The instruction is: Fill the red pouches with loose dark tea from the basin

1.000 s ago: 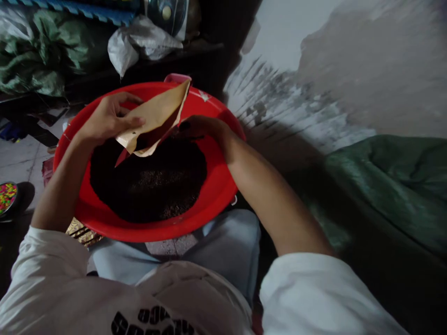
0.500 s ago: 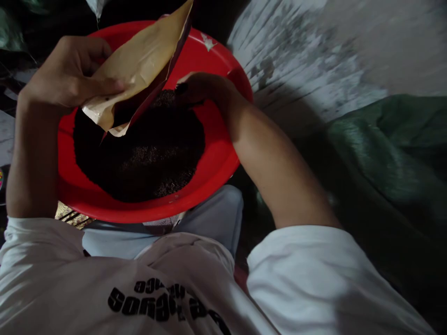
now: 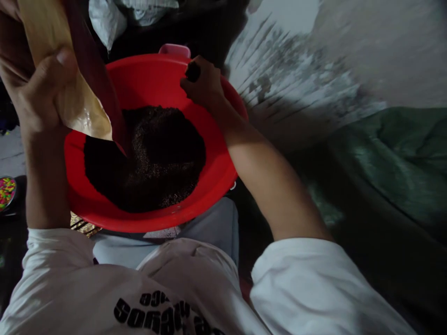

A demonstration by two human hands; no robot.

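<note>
My left hand (image 3: 44, 88) is raised at the top left and grips a tan-lined paper bag (image 3: 82, 104) with a maroon outer side. The bag tilts steeply, and its lower corner reaches down over a heap of dark granular material (image 3: 153, 158). That heap lies in a red plastic basin (image 3: 157, 79). My right hand (image 3: 200, 81) is curled above the far right of the basin, with a small dark lump (image 3: 193, 72) at its fingertips. The lump's shape is partly hidden by my fingers.
A stained plaster wall (image 3: 293, 60) rises to the right, with a green cloth (image 3: 387, 158) below it. A white sack (image 3: 106, 18) lies beyond the basin. A round container of colourful pieces (image 3: 6, 193) sits at far left. The basin rests over my grey-clad knees (image 3: 209, 223).
The bag has risen toward the upper left and tilts more steeply. My right hand has moved toward the far rim. The view has shifted slightly too.
</note>
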